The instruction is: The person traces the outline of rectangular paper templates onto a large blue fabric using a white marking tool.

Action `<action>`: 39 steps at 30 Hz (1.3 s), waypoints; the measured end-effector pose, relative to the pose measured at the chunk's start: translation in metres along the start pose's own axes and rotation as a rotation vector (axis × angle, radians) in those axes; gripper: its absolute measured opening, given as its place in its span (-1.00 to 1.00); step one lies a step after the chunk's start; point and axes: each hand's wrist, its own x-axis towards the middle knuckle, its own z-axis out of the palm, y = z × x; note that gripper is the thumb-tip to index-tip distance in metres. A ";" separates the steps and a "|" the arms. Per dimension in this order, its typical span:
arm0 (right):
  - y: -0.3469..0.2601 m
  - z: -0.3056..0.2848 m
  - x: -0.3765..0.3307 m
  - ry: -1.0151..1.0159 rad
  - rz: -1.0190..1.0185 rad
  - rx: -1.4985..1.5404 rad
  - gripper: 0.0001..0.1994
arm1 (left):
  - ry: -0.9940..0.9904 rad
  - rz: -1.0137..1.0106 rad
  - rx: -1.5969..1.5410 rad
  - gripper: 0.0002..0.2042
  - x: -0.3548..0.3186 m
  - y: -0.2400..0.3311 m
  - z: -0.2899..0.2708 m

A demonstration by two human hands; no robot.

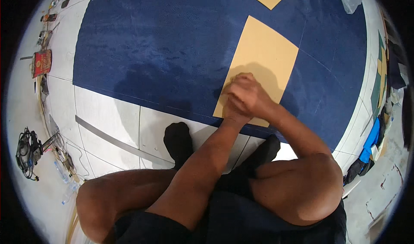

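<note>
Head view: both hands (pixel 242 98) clasped, fingers curled, pressing tan panel (pixel 263 58), long axis pointing away.

A tan rectangular panel (pixel 263 58) lies flat, set into the dark blue carpet (pixel 164 41). It runs lengthwise away from the person. Its near end is partly covered.

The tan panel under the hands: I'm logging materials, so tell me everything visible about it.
The tan panel is a flat, matte, four-sided piece, possibly felt or card, lying on the dark blue carpet. It runs lengthwise away from the person, its near end by the carpet's edge at the white tiles. Both hands, left hand and right hand, press together on its near part, hiding that part and casting a shadow. The rest lies bare.
</note>
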 end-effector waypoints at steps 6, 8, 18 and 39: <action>-0.014 0.014 -0.005 -0.002 -0.019 0.021 -0.87 | -0.065 -0.027 -0.031 -0.39 -0.004 -0.006 0.004; -0.016 0.017 -0.004 0.020 -0.042 -0.086 -0.87 | 0.007 0.011 0.060 -0.37 -0.006 -0.010 0.010; 0.036 -0.033 0.035 -0.009 0.425 0.267 -0.82 | 0.240 0.135 0.196 -0.30 -0.004 -0.003 0.006; 0.078 -0.048 0.059 0.139 0.361 0.127 -0.80 | -0.141 -0.121 0.566 -0.03 0.044 0.040 -0.034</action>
